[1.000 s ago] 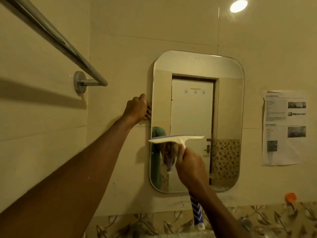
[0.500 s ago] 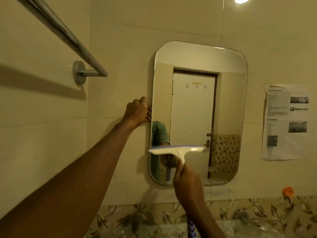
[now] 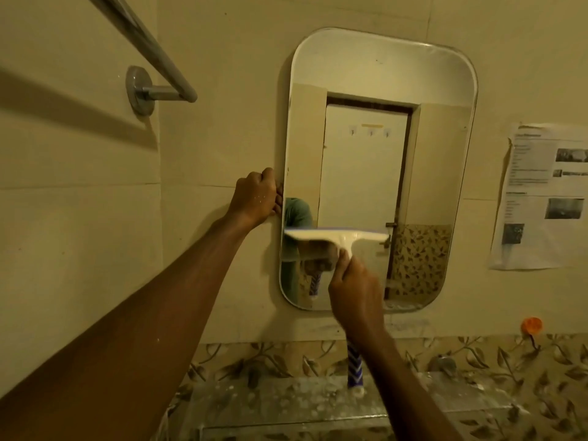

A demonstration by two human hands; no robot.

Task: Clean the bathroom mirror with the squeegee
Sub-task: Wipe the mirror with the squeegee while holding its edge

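Observation:
A rounded rectangular mirror (image 3: 378,90) hangs on the cream tiled wall and reflects a white door. My left hand (image 3: 256,197) grips the mirror's left edge at mid height. My right hand (image 3: 354,292) is closed around the handle of a white squeegee (image 3: 337,235). Its blade lies level against the lower left half of the glass, from the left edge to about the middle. The handle is mostly hidden by my fingers.
A chrome towel rail (image 3: 149,49) juts from the left wall at upper left. A printed paper (image 3: 545,195) is stuck to the wall right of the mirror. Below, a glass shelf (image 3: 286,399) carries a blue striped tube (image 3: 354,369); an orange hook (image 3: 531,326) sits at right.
The squeegee has slid down the glass from about mid height toward the lower part. My left hand has stayed on the mirror's edge. My view has tilted down.

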